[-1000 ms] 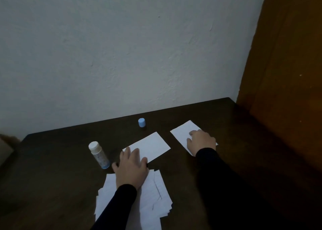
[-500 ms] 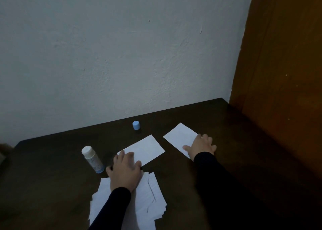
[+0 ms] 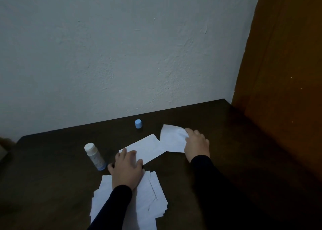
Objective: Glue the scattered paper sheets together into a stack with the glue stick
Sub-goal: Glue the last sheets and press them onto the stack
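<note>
Paper stack (image 3: 148,195) lies under my flat left hand (image 3: 127,170), mostly built. My right hand (image 3: 196,144) pinches a loose sheet (image 3: 171,139); another sheet (image 3: 144,148) waits between them, uncapped glue stick (image 3: 95,155) left.

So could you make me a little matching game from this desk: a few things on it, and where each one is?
Things:
1. blue cap
2. glue stick
3. left hand
4. right hand

Places:
A. gripping the far right sheet
B. resting flat on the stack of sheets
C. alone near the wall
D. standing uncapped left of the stack

Pairs: 1-C, 2-D, 3-B, 4-A
</note>
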### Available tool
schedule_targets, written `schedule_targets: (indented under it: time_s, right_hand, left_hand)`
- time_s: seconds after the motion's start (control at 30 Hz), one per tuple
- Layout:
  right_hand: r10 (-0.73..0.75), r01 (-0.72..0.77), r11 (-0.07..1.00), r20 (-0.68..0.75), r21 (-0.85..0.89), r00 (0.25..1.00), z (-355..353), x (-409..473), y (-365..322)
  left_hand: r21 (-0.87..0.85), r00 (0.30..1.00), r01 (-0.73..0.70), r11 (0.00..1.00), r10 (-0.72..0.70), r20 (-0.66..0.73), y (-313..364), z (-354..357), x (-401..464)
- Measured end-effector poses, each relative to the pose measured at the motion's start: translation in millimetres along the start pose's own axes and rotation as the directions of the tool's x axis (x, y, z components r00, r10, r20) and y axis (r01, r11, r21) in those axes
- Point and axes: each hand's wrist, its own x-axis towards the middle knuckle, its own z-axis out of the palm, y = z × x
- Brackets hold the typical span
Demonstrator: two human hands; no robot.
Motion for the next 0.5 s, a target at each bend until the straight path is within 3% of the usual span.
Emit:
schedule_targets:
  time_s: [0.13, 0.23, 0.33, 0.5]
  right_hand:
    - [-0.181, 0.187, 0.982, -0.125, 0.034, 0.975, -8.2, -2.8, -20.0]
    - [-0.306, 0.311, 0.948, -0.074, 0.066, 0.949, -8.8, -6.0, -34.4]
    - [-0.393, 0.393, 0.917, -0.015, 0.071, 0.919, -5.4, -11.7, -46.8]
    - [-0.457, 0.441, 0.880, 0.059, 0.176, 0.888, 2.4, -16.6, -63.9]
  left_hand:
    - [-0.149, 0.998, -0.022, 0.989, 0.012, -0.069, 1.3, 0.5, -2.8]
    - [-0.298, 0.982, -0.074, 0.952, 0.017, -0.189, 1.6, 1.8, -7.7]
    - [-0.494, 0.989, -0.044, 0.868, -0.034, -0.147, 2.7, 0.0, -15.8]
    - [-0.578, 0.983, 0.037, 0.815, -0.134, -0.126, -2.0, -3.9, -15.1]
